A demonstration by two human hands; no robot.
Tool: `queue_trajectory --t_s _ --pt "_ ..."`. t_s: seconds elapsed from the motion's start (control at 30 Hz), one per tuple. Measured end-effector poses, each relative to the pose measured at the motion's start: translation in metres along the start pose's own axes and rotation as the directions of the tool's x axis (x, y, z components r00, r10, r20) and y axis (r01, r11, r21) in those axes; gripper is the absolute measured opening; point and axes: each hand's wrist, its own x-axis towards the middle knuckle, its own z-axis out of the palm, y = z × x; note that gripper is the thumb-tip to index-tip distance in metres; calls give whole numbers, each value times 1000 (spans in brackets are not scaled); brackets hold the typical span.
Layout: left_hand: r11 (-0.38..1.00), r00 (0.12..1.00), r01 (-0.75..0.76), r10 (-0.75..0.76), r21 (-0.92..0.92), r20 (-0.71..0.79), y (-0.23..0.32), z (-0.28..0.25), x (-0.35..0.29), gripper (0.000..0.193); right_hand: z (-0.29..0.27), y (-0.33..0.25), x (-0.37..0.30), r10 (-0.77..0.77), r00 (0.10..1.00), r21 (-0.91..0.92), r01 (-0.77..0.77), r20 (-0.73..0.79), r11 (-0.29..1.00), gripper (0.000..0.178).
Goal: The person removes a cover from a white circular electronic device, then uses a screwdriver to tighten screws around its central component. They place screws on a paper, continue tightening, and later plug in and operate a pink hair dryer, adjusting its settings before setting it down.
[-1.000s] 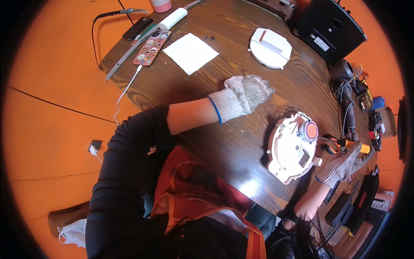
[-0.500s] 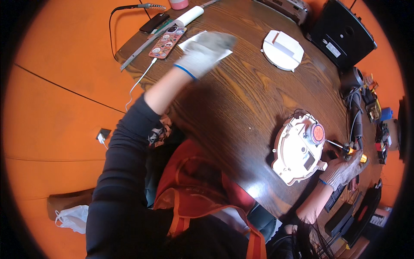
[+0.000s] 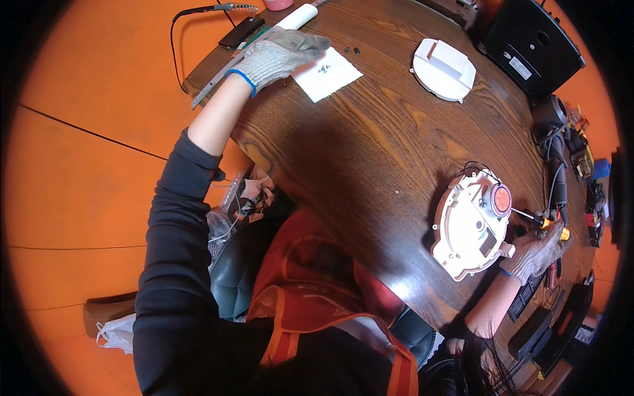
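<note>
My left hand (image 3: 281, 56), in a grey-white knit glove with a blue cuff, hovers at the left edge of a white paper sheet (image 3: 333, 79). Its fingers are stretched out, with nothing visible in them. Several small dark screws (image 3: 324, 68) lie on the sheet. On the right, my gloved right hand (image 3: 538, 251) grips a screwdriver (image 3: 553, 230) with a yellow and black handle. The shaft points toward a round white plastic housing (image 3: 456, 231), which carries a red-faced round speaker (image 3: 500, 200). Whether the tip touches the housing is unclear.
A white cover (image 3: 444, 72) lies at the far right, near a black box-shaped device (image 3: 528, 49). Two small dark bits (image 3: 352, 50) sit beyond the paper. A soldering iron (image 3: 214, 9), a metal ruler (image 3: 214, 86) and a white roll (image 3: 298, 16) are at the far left.
My left hand has moved left off the paper, uncovering the screws, and now covers where the stickered phone lay. My right hand still holds the screwdriver by the housing. The whole view has shifted slightly.
</note>
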Motion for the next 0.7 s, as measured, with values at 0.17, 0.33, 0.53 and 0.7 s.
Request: queue_trajectory --t_s 0.17,0.33,0.53,0.7 --pt "963 973 220 -205 -155 109 -18 14 3 39 -3 3 2 -48 997 40 46 65 998 25" --pt "979 973 205 -203 -10 111 -33 7 6 40 -5 5 4 9 999 29 -10 32 1000 25" --pt "986 989 150 -151 71 1 -28 6 4 37 -4 4 4 -6 999 -43 7 34 999 25" --pt "996 999 36 -38 -79 -16 -4 14 47 38 0 7 1 -52 998 -53 54 39 997 26"
